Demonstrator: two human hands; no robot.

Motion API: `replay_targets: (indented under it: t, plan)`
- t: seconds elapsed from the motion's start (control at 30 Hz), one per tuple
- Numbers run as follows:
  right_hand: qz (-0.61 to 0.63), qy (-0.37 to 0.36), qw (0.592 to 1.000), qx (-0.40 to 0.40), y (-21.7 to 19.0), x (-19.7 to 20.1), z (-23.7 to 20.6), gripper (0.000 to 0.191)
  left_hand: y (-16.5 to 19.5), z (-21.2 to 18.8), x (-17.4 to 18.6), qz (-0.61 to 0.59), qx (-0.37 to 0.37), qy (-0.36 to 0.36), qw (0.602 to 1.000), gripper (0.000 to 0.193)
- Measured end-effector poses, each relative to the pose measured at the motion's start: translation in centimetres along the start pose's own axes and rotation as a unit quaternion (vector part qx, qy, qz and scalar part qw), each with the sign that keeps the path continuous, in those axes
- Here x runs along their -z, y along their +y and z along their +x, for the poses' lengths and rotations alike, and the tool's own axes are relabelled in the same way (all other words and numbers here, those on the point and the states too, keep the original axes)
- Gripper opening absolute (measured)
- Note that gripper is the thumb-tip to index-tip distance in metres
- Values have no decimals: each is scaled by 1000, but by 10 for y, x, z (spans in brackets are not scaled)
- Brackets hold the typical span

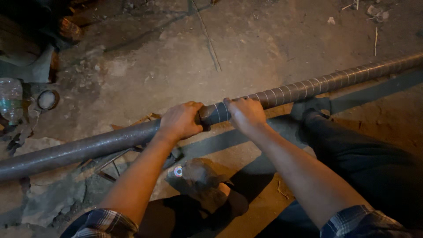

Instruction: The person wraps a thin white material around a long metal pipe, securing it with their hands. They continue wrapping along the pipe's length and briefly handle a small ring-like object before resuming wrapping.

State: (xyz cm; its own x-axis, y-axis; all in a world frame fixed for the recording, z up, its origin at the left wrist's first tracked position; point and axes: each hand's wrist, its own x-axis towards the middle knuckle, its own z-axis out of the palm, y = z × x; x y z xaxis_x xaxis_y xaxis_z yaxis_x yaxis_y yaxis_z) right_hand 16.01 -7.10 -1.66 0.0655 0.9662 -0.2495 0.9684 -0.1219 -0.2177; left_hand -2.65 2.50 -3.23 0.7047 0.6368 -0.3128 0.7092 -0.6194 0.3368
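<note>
Both hands closed on long grey pipe [110, 143], left hand [179, 121] gripping bare section, right hand [245, 113] on spiral-wrapped part

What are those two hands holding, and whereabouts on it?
Both grip a long pipe near its middle. The left hand is on the bare part, the right hand on the start of the wrapped part, with a dark band between them.

We note a clear plastic bottle [9, 100] at nine o'clock, lying at the left edge of the rough concrete floor [176, 57]. Just right of it sits a small round lid [47, 100], dark-rimmed with a pale centre. Toward one o'clock, scattered debris [375, 12] and a thin stick [376, 40] rest on the floor.
</note>
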Motion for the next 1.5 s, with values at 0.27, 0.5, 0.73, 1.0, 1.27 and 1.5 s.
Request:
replay_targets:
  t: [0.27,0.5,0.73,1.0,1.27,1.5]
  plan:
    - [-10,-26,1000,-10,-1,1,2,50,-2,5,3,-19,3,-19,1000,56]
    - [-33,-29,999,-5,-3,5,2,51,-9,11,-2,-29,7,-18,999,58]
    - [-12,-32,999,-15,-9,18,-3,41,-12,17,-3,-44,10,-37,998,59]
    - [-7,9,1000,-1,-14,29,-6,54,-10,17,2,-47,-3,-39,998,61]
    - [41,-15,999,4,0,45,-8,89,16,-38,-16,41,-118,255,959,58]
    - [159,69,982,-73,38,56,13,28,14,-96,-108,16,111,-134,985,36]
